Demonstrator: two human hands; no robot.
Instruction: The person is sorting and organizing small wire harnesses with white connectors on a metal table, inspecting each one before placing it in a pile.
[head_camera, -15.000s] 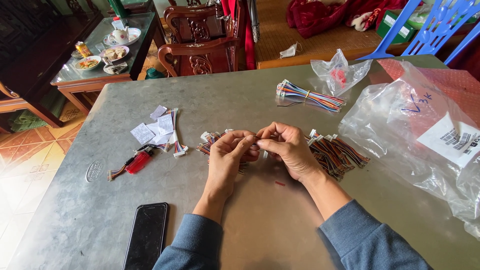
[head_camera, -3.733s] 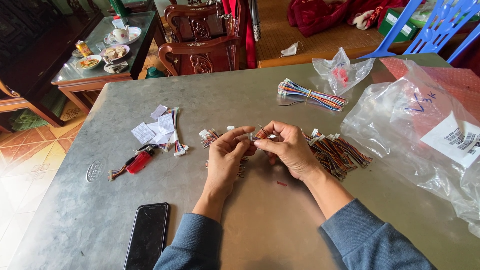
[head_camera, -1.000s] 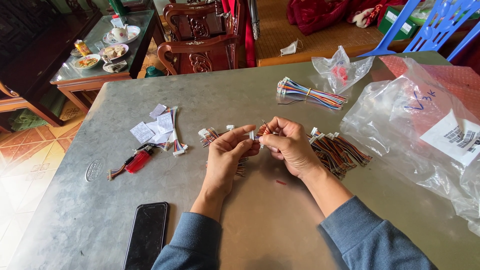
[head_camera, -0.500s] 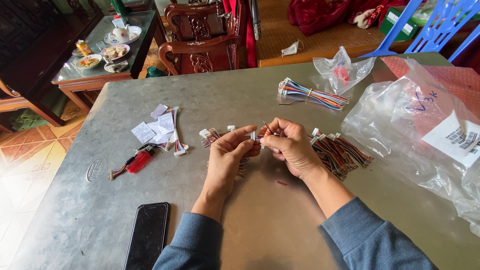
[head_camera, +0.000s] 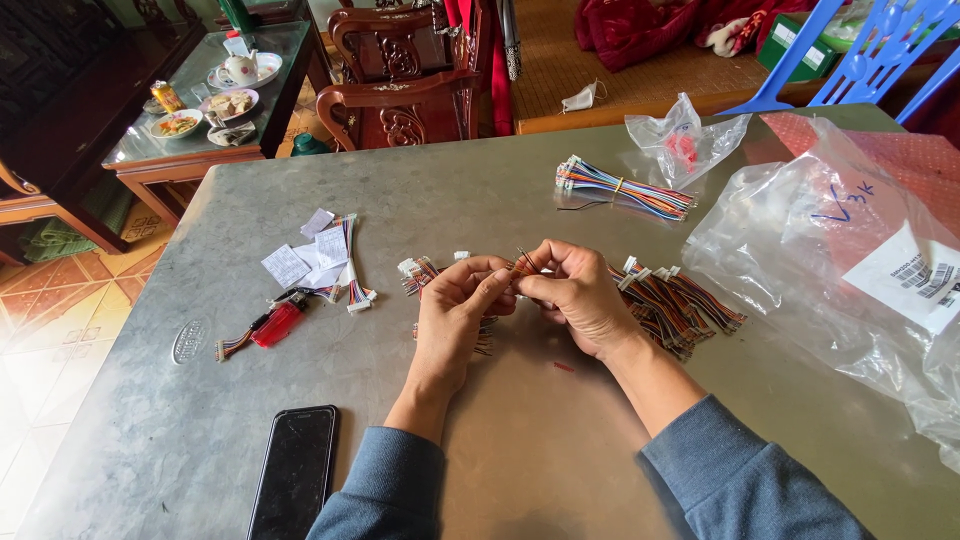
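Over the tabletop (head_camera: 520, 440), I pinch a small wire harness (head_camera: 522, 264) between my left hand (head_camera: 462, 312) and right hand (head_camera: 574, 296), seemingly sorting its leads; next needs fine fingertip alignment.

I pinch a short bundle of thin multicoloured wires (head_camera: 522, 264) between the fingertips of my left hand (head_camera: 455, 320) and my right hand (head_camera: 575, 295), just above the metal table. Its loose ends poke up past my fingers; the rest is hidden behind them.
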